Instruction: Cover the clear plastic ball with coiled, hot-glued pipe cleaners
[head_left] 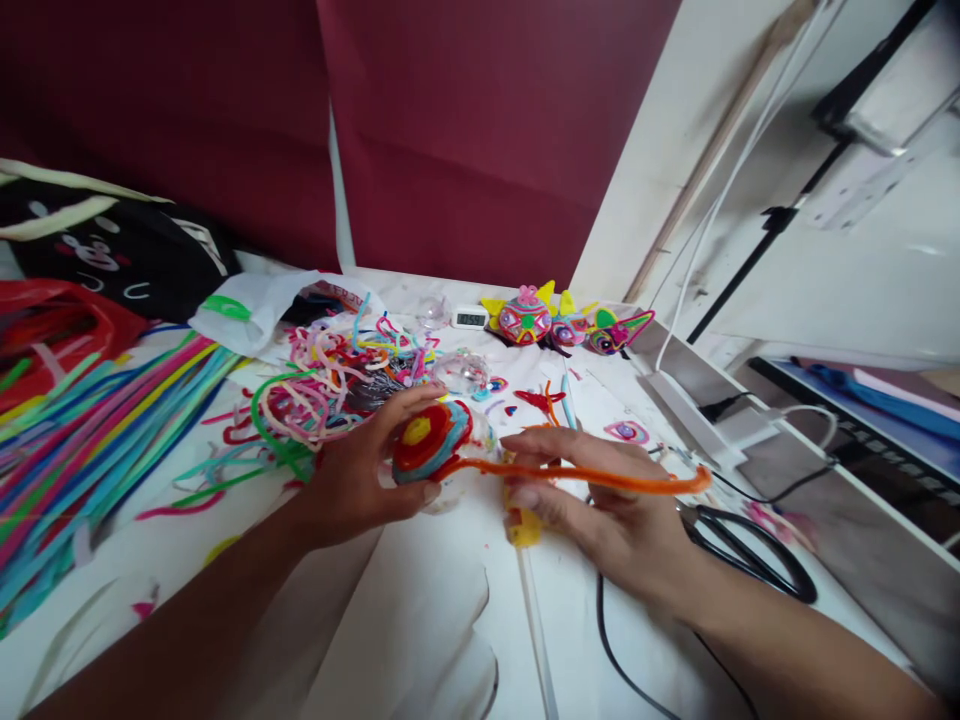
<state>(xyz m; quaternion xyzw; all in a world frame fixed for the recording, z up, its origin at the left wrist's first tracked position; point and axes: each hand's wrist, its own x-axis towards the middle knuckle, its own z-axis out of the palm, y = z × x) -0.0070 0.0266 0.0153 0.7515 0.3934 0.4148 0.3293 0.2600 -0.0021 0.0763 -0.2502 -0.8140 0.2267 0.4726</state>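
Observation:
My left hand (pixel 367 470) grips a clear ball partly covered with coiled pipe cleaners (pixel 427 440) in yellow, red, orange and grey-blue. From the ball a loose orange pipe cleaner (pixel 600 477) stretches right, passing in front of my right hand (pixel 622 500). The fingers of my right hand close around a yellow glue gun (pixel 525 525), close beside the ball. A clear glue stick (pixel 536 630) sticks out of the gun toward me. Part of the gun is hidden by my fingers.
Scissors (pixel 750 550) lie right of my right hand, near a black cord (pixel 611 640). Pipe cleaners lie in a long bundle (pixel 112 430) and a tangled pile (pixel 315 390) at left. Decorated balls (pixel 525 318) and a small digital clock (pixel 470 317) stand at the back.

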